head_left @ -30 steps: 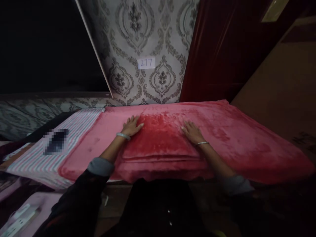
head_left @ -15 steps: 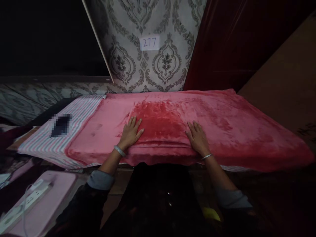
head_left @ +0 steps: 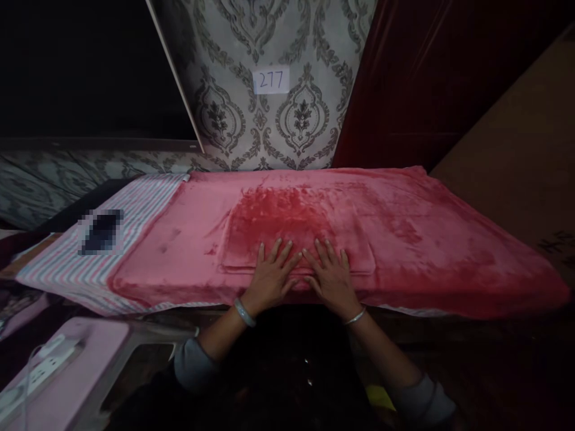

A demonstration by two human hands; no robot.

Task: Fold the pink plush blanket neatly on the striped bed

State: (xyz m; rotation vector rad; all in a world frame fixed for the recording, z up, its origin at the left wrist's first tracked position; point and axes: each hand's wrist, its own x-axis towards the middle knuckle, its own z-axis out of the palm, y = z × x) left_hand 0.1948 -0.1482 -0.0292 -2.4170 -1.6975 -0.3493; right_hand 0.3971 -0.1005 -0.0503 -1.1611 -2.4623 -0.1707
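A folded red plush cloth [head_left: 296, 224] lies on a larger pink-red plush blanket [head_left: 426, 239] that covers the table. My left hand [head_left: 272, 275] and my right hand [head_left: 330, 275] lie flat side by side on the near edge of the folded cloth, fingers spread and pointing away from me. Each wrist wears a bangle. Neither hand holds anything.
A striped cloth [head_left: 135, 206] shows at the blanket's left end, with a dark blurred object [head_left: 102, 230] on it. A pink stool with a white power strip [head_left: 47, 365] stands at lower left. A patterned wall with a "277" label [head_left: 271, 79] is behind.
Both hands slid from the sides of the folded cloth inward and toward me, and now rest together at the middle of its near edge.
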